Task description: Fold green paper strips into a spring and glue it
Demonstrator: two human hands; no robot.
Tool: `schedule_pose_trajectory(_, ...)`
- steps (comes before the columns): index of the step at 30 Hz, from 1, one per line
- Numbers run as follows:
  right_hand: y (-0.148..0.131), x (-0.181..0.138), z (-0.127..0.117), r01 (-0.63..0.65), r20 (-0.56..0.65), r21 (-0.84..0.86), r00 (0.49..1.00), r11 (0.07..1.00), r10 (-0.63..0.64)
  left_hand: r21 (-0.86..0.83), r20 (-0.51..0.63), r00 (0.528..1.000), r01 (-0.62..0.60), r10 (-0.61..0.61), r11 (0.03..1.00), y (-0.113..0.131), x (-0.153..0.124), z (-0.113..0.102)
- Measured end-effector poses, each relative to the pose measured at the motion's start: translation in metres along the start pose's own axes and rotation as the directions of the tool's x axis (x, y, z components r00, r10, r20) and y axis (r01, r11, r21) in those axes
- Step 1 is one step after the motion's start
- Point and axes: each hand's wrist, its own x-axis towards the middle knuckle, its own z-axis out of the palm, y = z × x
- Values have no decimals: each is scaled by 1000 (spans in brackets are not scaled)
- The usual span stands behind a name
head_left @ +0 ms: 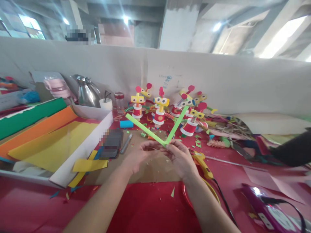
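Note:
Two light green paper strips [155, 131] meet in a V at my fingertips; one arm rises to the left, the other to the right. My left hand [139, 157] and my right hand [179, 158] both pinch the strips at the joint, above a brown cardboard sheet [150, 171] on the red table. Behind the strips stand several small paper figures [160, 113] made of red-and-white cups, with yellow heads, big eyes and coiled paper arms.
A white tray [80, 152] with yellow, orange and green paper sheets lies at the left. A yellow glue gun [202, 163] rests beside my right hand. A dark phone [111, 145], a pen, a metal kettle [86, 92] and paper scraps surround the work area. A purple power strip [264, 207] lies front right.

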Motion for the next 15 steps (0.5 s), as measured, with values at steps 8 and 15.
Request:
schedule_pose_trajectory(8,17,-10,21,-4,-70,56,997,998,8,107,-160,984,-66,83,992,0,-4,13)
schedule_pose_trajectory(15,21,-10,21,27,-122,-45,992,999,-32,121,-257,961,-70,100,990,-6,-1,7)
